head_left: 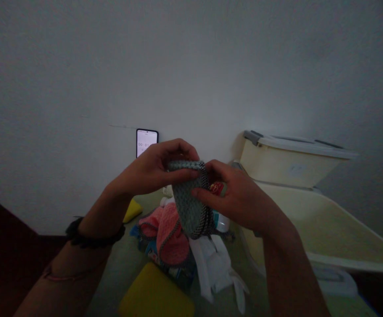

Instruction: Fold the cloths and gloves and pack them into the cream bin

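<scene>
A grey-green cleaning cloth point(189, 202) with a black-and-white stitched edge is folded and held up in front of me. My left hand point(158, 165) pinches its top fold, thumb in front and fingers behind. At the cloth's right edge, my right hand point(234, 193) grips it with the thumb on the near face. Below the cloth lie a crumpled pink cloth point(170, 233) and white gloves point(214, 264). A white bottle point(222, 222) is partly hidden behind the cloth and my right hand.
A phone point(146, 140) showing a timer stands against the pale wall. On the right is a cream storage bin point(287, 211) with a second lidded bin point(284, 163) behind it. Yellow pieces point(156, 293) lie on the greenish surface, one near the front and one farther left.
</scene>
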The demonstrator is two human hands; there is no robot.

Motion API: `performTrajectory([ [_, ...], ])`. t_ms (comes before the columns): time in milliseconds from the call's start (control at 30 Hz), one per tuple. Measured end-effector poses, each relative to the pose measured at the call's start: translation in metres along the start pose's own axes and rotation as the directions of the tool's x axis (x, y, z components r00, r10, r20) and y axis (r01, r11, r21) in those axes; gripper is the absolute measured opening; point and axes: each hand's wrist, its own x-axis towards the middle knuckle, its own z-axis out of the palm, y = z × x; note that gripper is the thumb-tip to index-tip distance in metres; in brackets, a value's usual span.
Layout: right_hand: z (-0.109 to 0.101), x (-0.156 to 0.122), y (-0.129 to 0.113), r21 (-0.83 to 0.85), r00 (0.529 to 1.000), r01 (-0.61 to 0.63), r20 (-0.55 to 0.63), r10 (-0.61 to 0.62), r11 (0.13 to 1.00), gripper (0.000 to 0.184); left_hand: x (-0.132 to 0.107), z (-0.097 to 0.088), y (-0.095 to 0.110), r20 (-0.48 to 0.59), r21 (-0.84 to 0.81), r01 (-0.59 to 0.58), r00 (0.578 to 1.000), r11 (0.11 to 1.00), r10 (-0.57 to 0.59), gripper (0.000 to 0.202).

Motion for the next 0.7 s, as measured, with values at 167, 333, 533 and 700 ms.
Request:
performTrajectory([
  [167,0.007,0.001,0.002,-0.009,0.985,-0.057,0.162,0.058,0.998,0.026,0.001,-0.002,-0.003,-0.311,-0.016,-0.056,0.949,0.998,0.048,0.017],
  [333,0.004,-0.001,0.010,0.011,0.961,-0.046,0.273,0.041,0.999,0.028,0.003,-0.004,-0.013,-0.418,-0.201,-0.120,0.908,0.972,0.026,0.018],
  [533,-0.007,-0.002,0.013,-0.021,0.950,-0.041,0.309,0.045,0.999,0.017,0.005,0.000,-0.016,-0.384,-0.297,-0.094,0.923,0.950,-0.029,0.020],
  [700,-0.011,-0.005,0.015,-0.110,0.945,-0.029,0.322,0.063,0.993,0.018,0.000,-0.008,-0.010,-0.179,-0.122,0.134,0.972,0.983,-0.154,0.034],
])
